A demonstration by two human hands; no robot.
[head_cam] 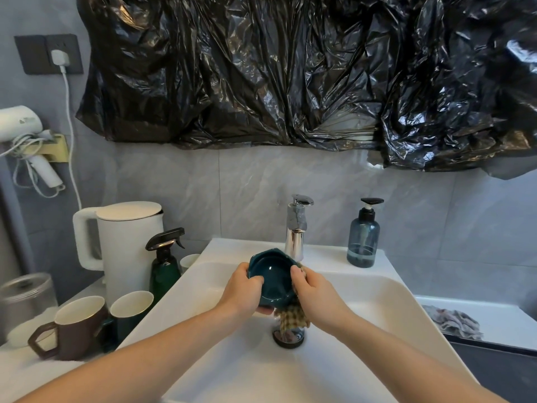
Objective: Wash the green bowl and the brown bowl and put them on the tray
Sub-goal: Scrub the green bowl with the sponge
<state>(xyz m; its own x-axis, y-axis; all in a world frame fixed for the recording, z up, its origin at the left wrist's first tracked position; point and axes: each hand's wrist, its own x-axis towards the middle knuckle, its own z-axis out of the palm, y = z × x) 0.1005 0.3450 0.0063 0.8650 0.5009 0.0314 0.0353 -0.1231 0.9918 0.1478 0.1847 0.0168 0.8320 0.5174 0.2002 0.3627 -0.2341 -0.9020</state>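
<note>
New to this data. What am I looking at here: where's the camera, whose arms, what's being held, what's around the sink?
There is one picture, taken by a wide-angle camera worn on a person's head, looking forward and down. No robot: the two bare arms are the wearer's own.

The left hand grips the green bowl by its rim, tilted over the white sink, just in front of the chrome tap. The right hand presses a checked cloth against the bowl's side; the cloth hangs down over the drain.

Left of the sink stand a white kettle, a dark spray bottle, a brown mug and a green mug. A blue pump bottle stands on the sink's back edge. I can't pick out a brown bowl or a tray in this view.
</note>
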